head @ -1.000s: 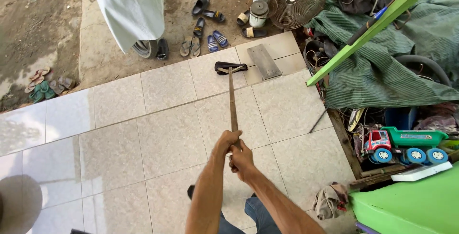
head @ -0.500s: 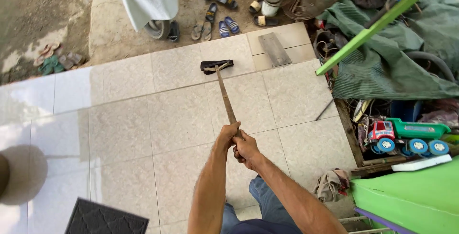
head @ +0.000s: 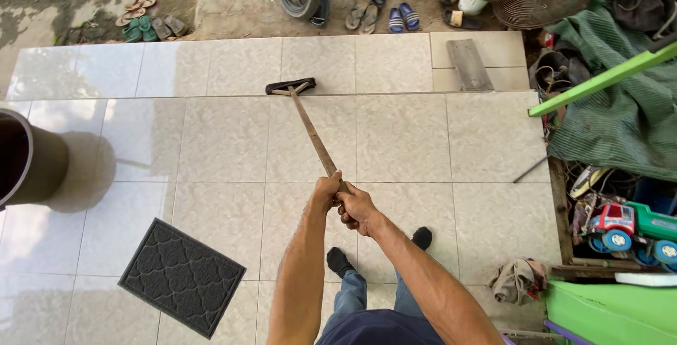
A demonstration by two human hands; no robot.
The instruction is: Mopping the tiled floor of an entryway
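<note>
Now both hands, left hand (head: 326,191) and right hand (head: 357,209), fingers clamped on wooden handle's near end, floor squeegee (head: 305,115) running far-left, dark blade on tiled floor (head: 211,140) by step edge.

Both hands, left hand (head: 326,191) & right hand (head: 358,209), grip the long wooden-handled floor squeegee (head: 310,125); its black head sits on the glossy beige floor tiles (head: 402,140). Dark rubber doormat (head: 182,276) lies lower left, grey bucket (head: 28,158) at left edge.
</note>
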